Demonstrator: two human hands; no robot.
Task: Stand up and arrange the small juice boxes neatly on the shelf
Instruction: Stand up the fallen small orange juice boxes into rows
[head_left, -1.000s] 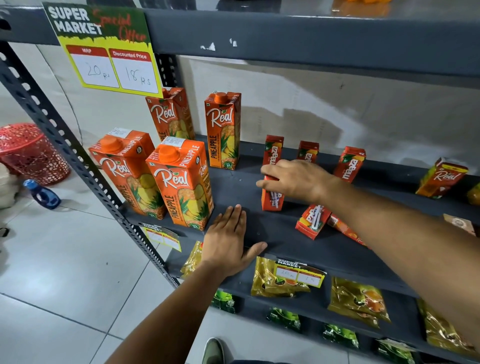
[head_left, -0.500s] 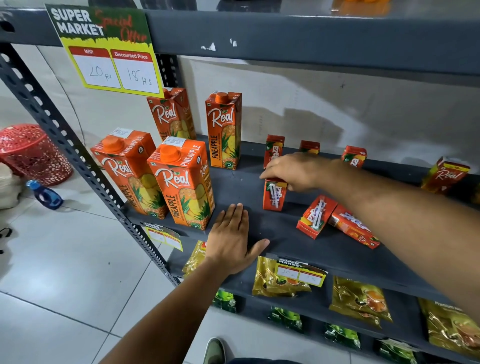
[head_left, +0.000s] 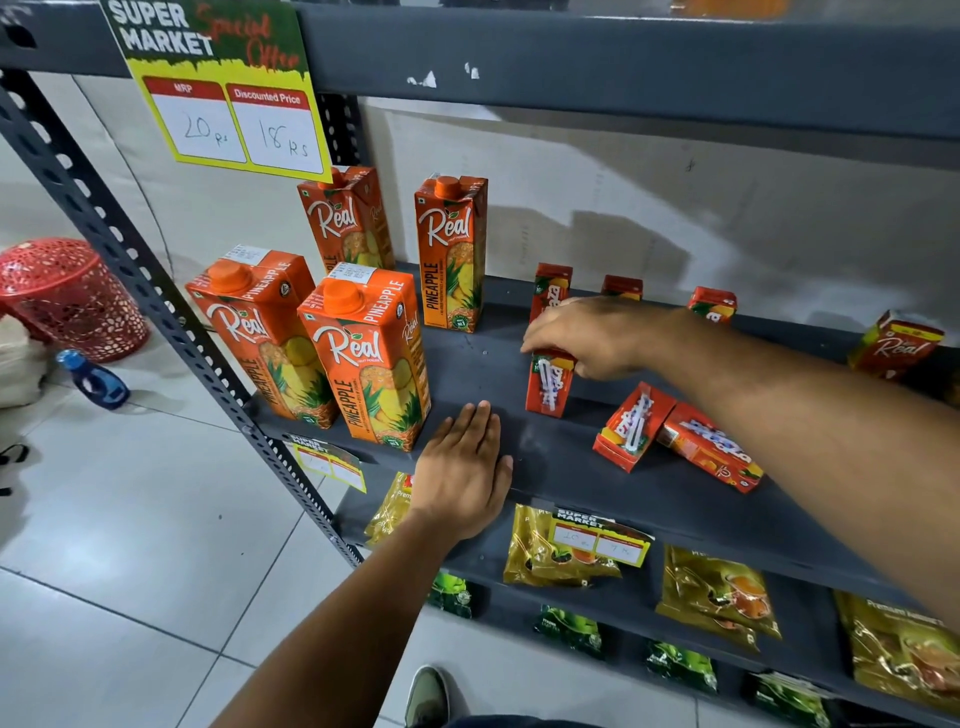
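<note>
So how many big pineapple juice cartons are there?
4: two at the shelf's front left, two behind by the wall. More may sit outside the view.

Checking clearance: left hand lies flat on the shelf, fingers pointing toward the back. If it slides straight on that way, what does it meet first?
Probably nothing soon. The left hand points up a bare strip of shelf, between the front pineapple juice carton and the small juice box under the right hand. Depth is unclear; the back wall seems next.
</note>
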